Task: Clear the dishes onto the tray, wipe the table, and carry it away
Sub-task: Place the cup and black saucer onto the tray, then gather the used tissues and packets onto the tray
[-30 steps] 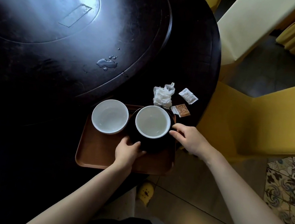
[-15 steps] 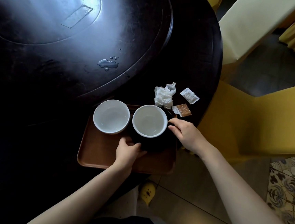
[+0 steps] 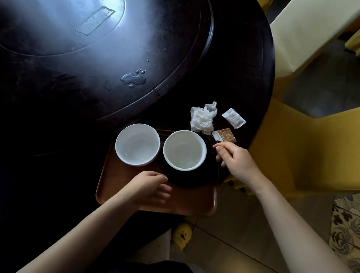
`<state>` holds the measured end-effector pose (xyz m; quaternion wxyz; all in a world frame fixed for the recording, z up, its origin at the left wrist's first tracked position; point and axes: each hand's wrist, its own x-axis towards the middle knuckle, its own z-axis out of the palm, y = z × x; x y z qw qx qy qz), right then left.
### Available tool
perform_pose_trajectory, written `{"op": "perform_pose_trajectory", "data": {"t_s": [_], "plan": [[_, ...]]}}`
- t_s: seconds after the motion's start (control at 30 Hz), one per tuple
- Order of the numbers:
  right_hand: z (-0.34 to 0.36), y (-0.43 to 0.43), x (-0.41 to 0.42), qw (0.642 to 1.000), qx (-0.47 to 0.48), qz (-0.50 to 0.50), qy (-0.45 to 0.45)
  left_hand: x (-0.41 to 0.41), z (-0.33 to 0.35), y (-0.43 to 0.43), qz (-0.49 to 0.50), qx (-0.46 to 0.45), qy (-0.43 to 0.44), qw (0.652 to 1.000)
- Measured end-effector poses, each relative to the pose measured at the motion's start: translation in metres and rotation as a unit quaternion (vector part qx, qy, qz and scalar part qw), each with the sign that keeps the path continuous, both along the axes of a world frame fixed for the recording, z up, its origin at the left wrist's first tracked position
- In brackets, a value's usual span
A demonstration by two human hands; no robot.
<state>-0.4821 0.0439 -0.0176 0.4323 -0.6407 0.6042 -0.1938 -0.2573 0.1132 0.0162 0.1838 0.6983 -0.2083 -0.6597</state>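
Your brown tray [image 3: 126, 194] sits at the near edge of the dark round table [image 3: 47, 103], its near rim overhanging the edge. It carries two white bowls side by side: the left bowl [image 3: 137, 144] stands directly on the tray, and the right bowl [image 3: 184, 150] sits on a black plate [image 3: 192, 179]. Both bowls look empty (perhaps a thin film of liquid at the bottom; you cannot tell).

Your left hand [image 3: 148, 189] hovers over the tray just beside the plate's near rim, fingers loosely curled and holding nothing. Your right hand [image 3: 234, 158] is at the plate's right rim, fingers half-bent; whether it grips the plate cannot be told.

Beyond the tray lie a crumpled napkin [image 3: 202, 119], a white sachet [image 3: 234, 118] and a brown sachet [image 3: 224, 136]. A small water puddle [image 3: 133, 79] sits on the turntable [image 3: 96, 42].
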Motion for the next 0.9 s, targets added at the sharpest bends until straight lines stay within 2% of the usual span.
{"op": "perform_pose_trajectory", "data": {"t_s": [0.07,0.17,0.27,0.37,0.47,0.53,0.7,0.8,0.9], "plan": [[0.0,-0.01,-0.006,0.998,-0.022,-0.041,0.035,0.009,0.014,-0.002,-0.065,-0.042,-0.061,0.995],[-0.002,-0.03,-0.015,0.987,-0.054,-0.098,0.116,0.023,0.028,-0.023,-0.107,-0.149,-0.176,0.967],[-0.008,-0.049,-0.021,0.978,-0.041,-0.1,0.177,0.025,0.04,-0.06,-0.168,-0.239,-0.264,0.919],[-0.012,-0.062,-0.019,0.975,-0.051,-0.06,0.209,0.003,0.044,-0.106,-0.239,-0.301,-0.338,0.859],[-0.011,-0.07,-0.014,0.978,-0.062,0.016,0.2,-0.024,0.026,-0.152,-0.371,-0.322,-0.345,0.8],[-0.01,-0.075,-0.013,0.977,-0.049,0.051,0.2,-0.037,0.007,-0.174,-0.435,-0.318,-0.334,0.774],[-0.014,-0.081,-0.01,0.96,-0.041,0.094,0.259,-0.053,-0.029,-0.202,-0.498,-0.313,-0.308,0.748],[-0.018,-0.082,-0.008,0.949,-0.063,0.094,0.293,-0.054,-0.042,-0.204,-0.525,-0.293,-0.319,0.732],[-0.021,-0.083,-0.009,0.945,-0.067,0.095,0.307,-0.053,-0.048,-0.205,-0.521,-0.311,-0.341,0.718]]}}
